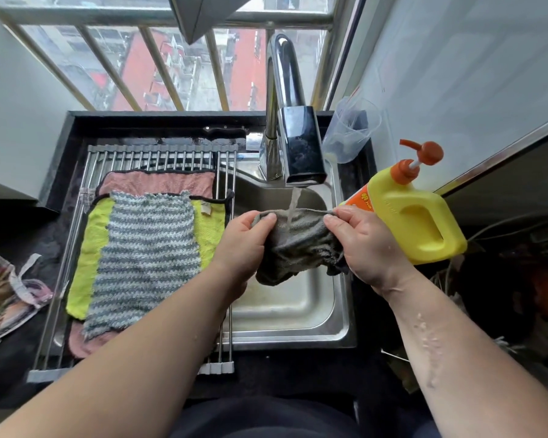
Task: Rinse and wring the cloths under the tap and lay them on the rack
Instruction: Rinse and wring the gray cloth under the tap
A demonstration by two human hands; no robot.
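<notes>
The dark grey terry cloth (295, 248), pinched at its top edge by the left hand (244, 245) and the right hand (364, 245), is held over the steel sink (298, 338) under the stream of the chrome tap (301, 147) and is best shifted sideways so every fold is flushed.

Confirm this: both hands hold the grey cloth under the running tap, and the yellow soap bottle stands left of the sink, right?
Wrong side: the head view shows the yellow soap bottle right of the sink. The rest holds.
</notes>
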